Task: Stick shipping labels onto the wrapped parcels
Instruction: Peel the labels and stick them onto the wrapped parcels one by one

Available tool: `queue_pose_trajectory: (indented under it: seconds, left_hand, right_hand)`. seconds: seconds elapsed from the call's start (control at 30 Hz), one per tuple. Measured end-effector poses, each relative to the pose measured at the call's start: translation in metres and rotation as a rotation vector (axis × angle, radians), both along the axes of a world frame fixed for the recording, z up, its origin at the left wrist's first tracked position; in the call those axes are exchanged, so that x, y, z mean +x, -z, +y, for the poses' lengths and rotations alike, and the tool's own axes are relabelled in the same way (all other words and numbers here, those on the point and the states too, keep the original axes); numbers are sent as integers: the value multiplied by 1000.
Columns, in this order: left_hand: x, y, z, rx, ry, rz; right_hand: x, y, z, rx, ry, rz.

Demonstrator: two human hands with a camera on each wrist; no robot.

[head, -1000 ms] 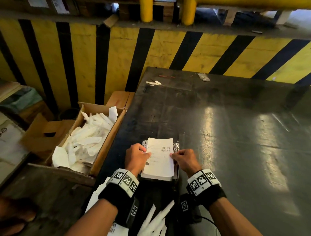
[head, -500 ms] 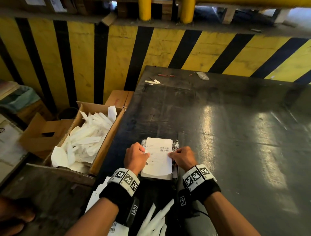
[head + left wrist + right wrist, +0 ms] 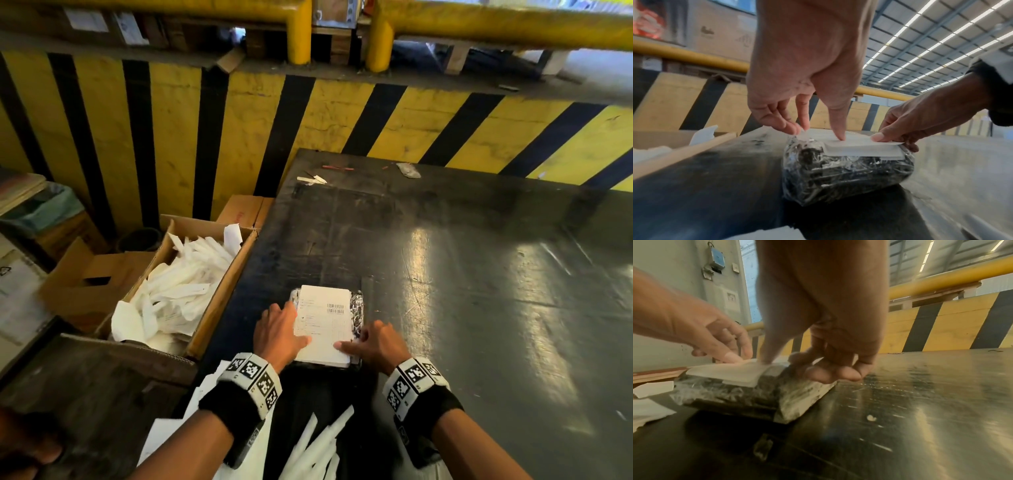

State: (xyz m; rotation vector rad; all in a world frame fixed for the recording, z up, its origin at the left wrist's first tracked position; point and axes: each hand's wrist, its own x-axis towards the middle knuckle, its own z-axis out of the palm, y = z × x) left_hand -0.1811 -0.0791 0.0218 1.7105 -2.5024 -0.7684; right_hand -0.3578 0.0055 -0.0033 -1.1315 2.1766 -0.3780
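Note:
A black parcel [image 3: 356, 306] wrapped in clear film lies on the dark table [image 3: 479, 308] near its front left edge. A white shipping label [image 3: 323, 322] with a barcode covers its top. My left hand [image 3: 277, 329] lies along the label's left edge, fingers stretched out, thumb pressing the paper. In the left wrist view the left hand [image 3: 818, 133] touches the label [image 3: 859, 146] with thumb and fingertips. My right hand [image 3: 376, 342] presses its thumb on the label's near right corner. In the right wrist view its fingers [image 3: 830, 374] curl against the right side of the parcel [image 3: 748, 395].
An open cardboard box [image 3: 222, 298] full of white backing strips stands left of the table. More white strips [image 3: 318, 445] lie at the near edge. A yellow-and-black striped barrier [image 3: 308, 120] runs behind. Small scraps [image 3: 311, 179] sit at the table's far edge.
My left hand has flattened, its fingers now stretched along the label's left edge. My right hand has slid down to the near right corner. The label lies flatter on the parcel.

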Motion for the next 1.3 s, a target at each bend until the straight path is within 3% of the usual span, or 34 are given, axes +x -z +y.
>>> queue_pose_trajectory:
  seconds: [0.17,0.33,0.5,0.6,0.7,0.93,1.17,1.3]
  left_hand:
    - [-1,6,13,24,159,-118]
    - [-4,7,16,126,178,-148]
    - [-16,5,19,194,185,-212]
    - [-21,3,17,204,174,-228]
    - [-23,3,15,192,154,-227]
    - [-21,4,15,174,129,-216]
    - [-20,3,17,161,137,-198]
    - [-19,4,17,149,137,-193]
  right_hand:
    - [5,-9,16,-13,-133,115]
    - [6,-14,19,-34,-206,168]
    - [0,-20,6,-260,-332,388]
    - [6,-17,0,-97,-519,446]
    - [10,-12,-11,-10,-529,504]
    - [-5,-12,-51,4,-446,420]
    - [7,-26,-25,32,-737,539]
    - [6,-17,-33,36,-789,584]
